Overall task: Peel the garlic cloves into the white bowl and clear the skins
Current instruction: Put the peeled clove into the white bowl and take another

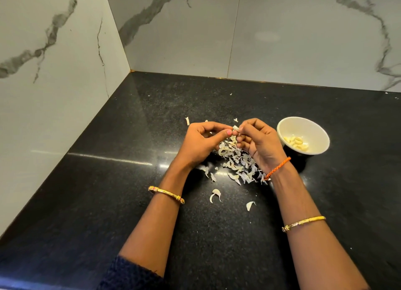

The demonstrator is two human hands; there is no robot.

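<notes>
Two forearms reached out over the black countertop [108,203], each with a gold bangle [166,194], the right wrist also tied with an orange thread [277,168]. Loose skins [237,159] lay heaped beneath the hands. Between them, the left hand [200,142] and right hand [259,145] both pinched one garlic clove [236,128] at the fingertips. Just right of the right hand sat the white bowl [303,125], peeled cloves [296,142] inside.

A small pale garlic clove [235,128] is pinched between both hands, above a loose heap of papery white skins [237,159] on the tabletop. To the right, the white bowl [308,127] stands upright, holding peeled cloves [296,142].
</notes>
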